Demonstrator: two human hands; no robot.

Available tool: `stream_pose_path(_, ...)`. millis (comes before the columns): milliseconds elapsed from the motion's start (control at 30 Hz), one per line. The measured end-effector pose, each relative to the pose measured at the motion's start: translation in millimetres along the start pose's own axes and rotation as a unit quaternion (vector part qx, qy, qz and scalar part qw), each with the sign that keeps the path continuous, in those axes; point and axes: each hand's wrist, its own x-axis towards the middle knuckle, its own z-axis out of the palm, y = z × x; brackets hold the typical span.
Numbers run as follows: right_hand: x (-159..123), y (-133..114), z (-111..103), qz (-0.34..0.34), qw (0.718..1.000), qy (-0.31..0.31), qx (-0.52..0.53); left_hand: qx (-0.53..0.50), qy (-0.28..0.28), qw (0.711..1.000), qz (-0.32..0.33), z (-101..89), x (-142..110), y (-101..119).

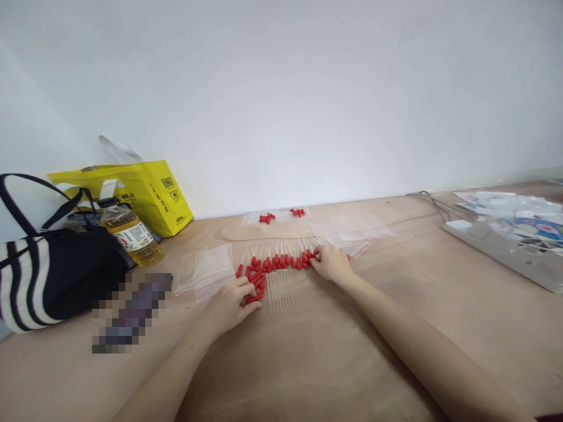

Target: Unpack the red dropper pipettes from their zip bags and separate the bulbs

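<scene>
A row of clear droppers with red rubber bulbs (pixel 281 262) lies on the brown table (pixel 334 351), their thin tubes pointing toward me. My left hand (pixel 235 302) rests at the row's left end, fingers curled over a few red bulbs. My right hand (pixel 331 262) sits at the right end, fingertips pinched against the last bulbs. Small clear zip bags (pixel 203 268) lie left of the row, and more clear bags (pixel 352 231) lie behind it. Two bags with red bulbs inside (pixel 281 215) sit farther back near the wall.
At the left stand a striped black-and-white bag (pixel 48 275), a bottle of yellow liquid (pixel 132 234) and a yellow paper bag (pixel 141 190). A white box with plastic-wrapped items (pixel 510 234) and a cable lie at the right. A white wall runs behind the table.
</scene>
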Motion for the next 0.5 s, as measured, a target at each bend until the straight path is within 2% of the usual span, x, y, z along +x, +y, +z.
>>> stream_pose_path(100,-0.4,-1.0,-1.3,0.004,1.000,0.005,0.001,-0.021,-0.008,0.999,-0.030,2.7,1.2,3.3)
stream_pose_path(333,0.1,-1.4,-5.2,0.015,1.000,0.022,0.010,-0.077,0.017,0.993,-0.083,5.0,3.6,9.7)
stream_pose_path(500,-4.2,7.4,-9.9,-0.001,0.992,0.089,0.085,-0.110,-0.006,0.990,-0.088,-1.6,2.6,9.4)
